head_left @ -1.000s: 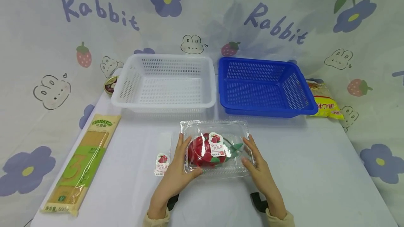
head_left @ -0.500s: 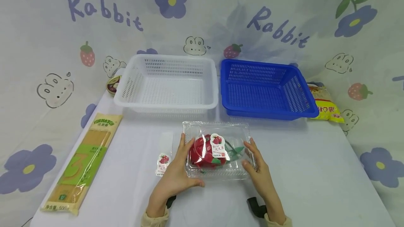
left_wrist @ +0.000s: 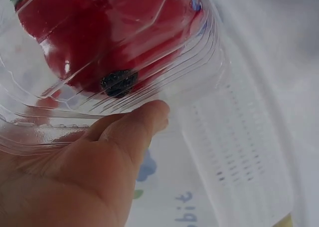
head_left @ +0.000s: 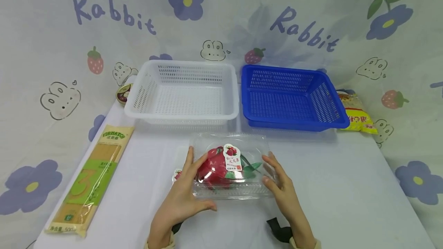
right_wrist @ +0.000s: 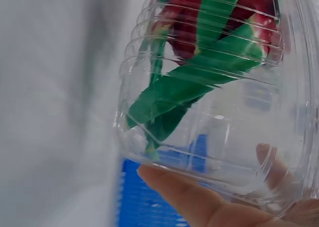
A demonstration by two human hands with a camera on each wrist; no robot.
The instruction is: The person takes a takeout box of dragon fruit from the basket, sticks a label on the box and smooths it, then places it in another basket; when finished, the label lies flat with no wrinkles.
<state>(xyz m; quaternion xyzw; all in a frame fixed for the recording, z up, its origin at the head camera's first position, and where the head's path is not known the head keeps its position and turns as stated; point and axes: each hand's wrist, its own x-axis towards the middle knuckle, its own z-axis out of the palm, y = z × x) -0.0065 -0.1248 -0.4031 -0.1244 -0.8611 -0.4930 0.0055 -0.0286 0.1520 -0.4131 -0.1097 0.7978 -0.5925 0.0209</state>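
Note:
A clear plastic clamshell box (head_left: 249, 191) lies between my two hands. Inside are red fruit (head_left: 212, 166) with green leaves (head_left: 250, 167), and a white dragon-fruit sticker (head_left: 232, 157) shows on the lid. My left hand (head_left: 181, 195) holds the box's left end, fingers along its side and over the corner; its thumb points out below the front edge. At the other end my right hand (head_left: 284, 187) grips the side, fingertips and thumb overlapping the clear wall. In the right wrist view a finger (right_wrist: 184, 194) lies against the box's end. Another sticker (head_left: 177, 175) shows beside my left hand, partly covered.
A white basket (head_left: 180, 117) and a blue basket (head_left: 282, 123) stand side by side at the back. To the left lies a spaghetti pack (head_left: 91, 180). Behind the baskets sit a yellow food bag (head_left: 360, 120) and a round container (head_left: 123, 94).
The box has shifted left, now overlapping the loose sticker's strip, and its front side shows more. Both hands moved with it; my left thumb has come off the front edge.

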